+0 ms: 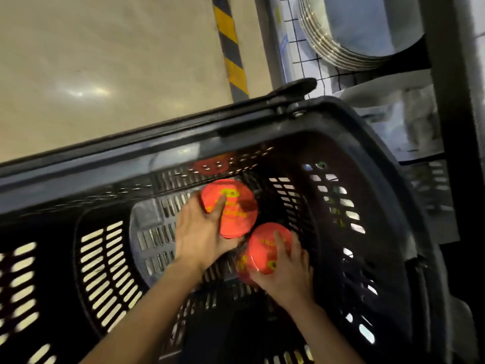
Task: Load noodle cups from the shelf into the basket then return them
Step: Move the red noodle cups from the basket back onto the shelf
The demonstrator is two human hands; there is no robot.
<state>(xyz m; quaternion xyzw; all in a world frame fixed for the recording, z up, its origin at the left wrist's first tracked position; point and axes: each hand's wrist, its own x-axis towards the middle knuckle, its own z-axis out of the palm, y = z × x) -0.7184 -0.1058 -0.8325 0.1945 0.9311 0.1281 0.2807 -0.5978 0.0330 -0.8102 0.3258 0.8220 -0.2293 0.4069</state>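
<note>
Both my hands reach down into a black slotted plastic basket (168,151). My left hand (200,232) grips a red noodle cup (236,206) with yellow print on its lid, thumb across the lid. My right hand (286,266) holds a second red noodle cup (262,252) just to the right and nearer me, fingers over its lid. The two cups nearly touch, low in the basket near its far right corner. The shiny far wall shows a red reflection of a lid.
The basket's folded handle (291,93) lies along its far rim. Beyond it is a pale floor with a yellow-black hazard stripe (231,48). At the right stands a dark shelf upright (456,101), with stacked metal plates (349,43) and wrapped white goods (393,114).
</note>
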